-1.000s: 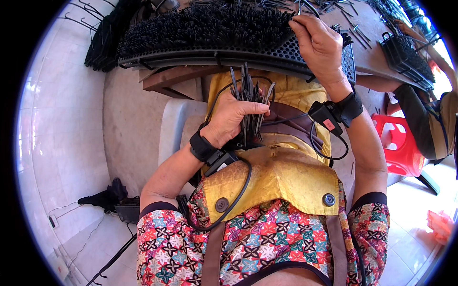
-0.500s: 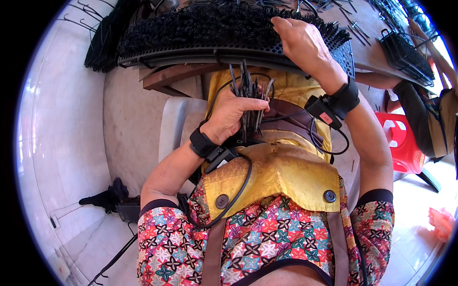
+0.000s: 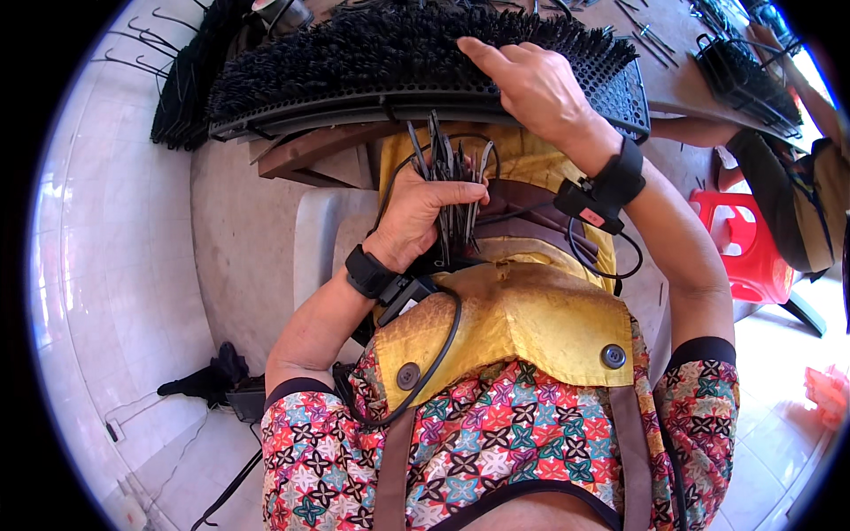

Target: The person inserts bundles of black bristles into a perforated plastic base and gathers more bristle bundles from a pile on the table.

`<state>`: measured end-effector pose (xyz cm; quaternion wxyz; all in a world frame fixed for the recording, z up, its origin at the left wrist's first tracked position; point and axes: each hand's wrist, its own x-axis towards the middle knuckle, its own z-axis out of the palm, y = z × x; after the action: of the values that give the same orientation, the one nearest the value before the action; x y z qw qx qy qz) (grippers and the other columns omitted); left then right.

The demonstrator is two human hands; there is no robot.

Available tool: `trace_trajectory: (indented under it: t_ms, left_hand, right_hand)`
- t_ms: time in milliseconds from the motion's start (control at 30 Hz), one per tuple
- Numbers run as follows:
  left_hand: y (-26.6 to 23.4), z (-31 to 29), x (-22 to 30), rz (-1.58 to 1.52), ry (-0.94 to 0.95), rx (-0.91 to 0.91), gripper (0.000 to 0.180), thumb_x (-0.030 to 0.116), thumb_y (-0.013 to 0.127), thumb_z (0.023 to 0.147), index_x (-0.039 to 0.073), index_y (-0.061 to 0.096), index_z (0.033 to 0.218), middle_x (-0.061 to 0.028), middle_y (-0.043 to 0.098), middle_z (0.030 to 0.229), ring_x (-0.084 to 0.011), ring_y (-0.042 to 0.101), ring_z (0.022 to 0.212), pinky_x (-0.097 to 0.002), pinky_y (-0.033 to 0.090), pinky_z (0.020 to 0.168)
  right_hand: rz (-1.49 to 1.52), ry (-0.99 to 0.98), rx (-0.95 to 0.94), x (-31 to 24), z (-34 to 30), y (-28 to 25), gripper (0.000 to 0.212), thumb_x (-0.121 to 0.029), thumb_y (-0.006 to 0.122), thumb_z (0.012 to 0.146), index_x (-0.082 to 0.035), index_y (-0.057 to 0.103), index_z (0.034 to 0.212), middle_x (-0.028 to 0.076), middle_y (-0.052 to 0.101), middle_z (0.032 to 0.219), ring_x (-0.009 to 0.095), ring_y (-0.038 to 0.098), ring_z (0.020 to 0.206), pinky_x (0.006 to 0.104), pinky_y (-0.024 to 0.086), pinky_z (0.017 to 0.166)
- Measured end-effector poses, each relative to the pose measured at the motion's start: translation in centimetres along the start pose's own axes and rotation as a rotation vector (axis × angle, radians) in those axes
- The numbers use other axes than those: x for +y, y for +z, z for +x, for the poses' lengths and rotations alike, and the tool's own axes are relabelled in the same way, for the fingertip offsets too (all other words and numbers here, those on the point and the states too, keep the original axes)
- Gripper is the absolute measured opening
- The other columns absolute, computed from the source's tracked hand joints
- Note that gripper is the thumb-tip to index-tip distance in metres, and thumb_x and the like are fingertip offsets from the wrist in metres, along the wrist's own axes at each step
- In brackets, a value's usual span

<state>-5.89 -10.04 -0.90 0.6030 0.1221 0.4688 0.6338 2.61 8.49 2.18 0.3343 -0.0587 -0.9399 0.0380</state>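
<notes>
My left hand (image 3: 410,217) is closed around a bundle of thin dark metal strips (image 3: 454,217), held upright in front of the apron with the thumb across them. Beyond it, a black perforated rack (image 3: 341,108) is densely filled with similar dark pieces (image 3: 354,57) standing on end. Over the rack's right half reaches my right hand (image 3: 542,93), palm down, index finger stretched forward to the pieces and the other fingers bent. Its thumb is hidden, and whatever sits at its fingertips cannot be made out against the dark pieces.
The rack rests on a brown table (image 3: 297,159). Loose strips (image 3: 651,40) and another filled black basket (image 3: 744,84) lie at the far right, near another person's arm. A red stool (image 3: 744,243) stands on the right; dark hooked rods (image 3: 146,44) hang at the left wall.
My right hand has moved left and slightly nearer over the rack, its index finger now stretched further out. The left hand still grips the bundle, in nearly the same place.
</notes>
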Motion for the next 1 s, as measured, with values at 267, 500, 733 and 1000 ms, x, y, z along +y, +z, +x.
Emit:
trace_trajectory:
  t_ms: [267, 500, 733, 1000]
  left_hand:
    - [0.2, 0.3, -0.2, 0.024, 0.041, -0.042, 0.025, -0.005, 0.069, 0.072, 0.003, 0.056, 0.093, -0.0083, 0.064, 0.079, -0.0189, 0.064, 0.068, -0.0275, 0.053, 0.062]
    - [-0.3, 0.3, -0.4, 0.008, 0.040, -0.042, 0.024, 0.003, 0.069, 0.076, 0.003, 0.056, 0.096, -0.0097, 0.063, 0.079, -0.0171, 0.062, 0.069, -0.0266, 0.052, 0.060]
    - [0.0, 0.1, -0.3, -0.010, 0.011, -0.018, 0.024, 0.000, 0.064, 0.076, 0.001, 0.055, 0.099, -0.0088, 0.062, 0.083, -0.0177, 0.063, 0.073, -0.0275, 0.053, 0.063]
    - [-0.2, 0.2, -0.4, 0.039, -0.024, 0.019, 0.021, 0.001, 0.064, 0.075, 0.000, 0.056, 0.095, -0.0110, 0.063, 0.079, -0.0176, 0.063, 0.067, -0.0267, 0.052, 0.054]
  right_hand:
    - [1.042, 0.883, -0.246, -4.4, -4.3, -1.6, 0.020, -0.009, 0.067, 0.080, 0.003, 0.062, 0.095, 0.007, 0.062, 0.064, 0.010, 0.055, 0.050, 0.0237, 0.045, 0.044]
    - [0.946, 0.808, 0.258, -2.5, -3.5, -2.8, 0.008, -0.004, 0.065, 0.081, 0.000, 0.064, 0.088, 0.001, 0.060, 0.064, 0.004, 0.054, 0.054, 0.0181, 0.045, 0.047]
    - [0.434, 0.425, 0.521, -0.2, -1.1, -1.5, 0.010, -0.004, 0.067, 0.078, -0.001, 0.064, 0.087, 0.008, 0.062, 0.070, 0.014, 0.061, 0.060, 0.0249, 0.049, 0.056]
    - [0.183, -0.082, 0.301, 0.4, 0.1, 0.3, 0.020, -0.003, 0.063, 0.073, -0.003, 0.061, 0.094, 0.012, 0.061, 0.079, 0.032, 0.061, 0.072, 0.0380, 0.050, 0.063]
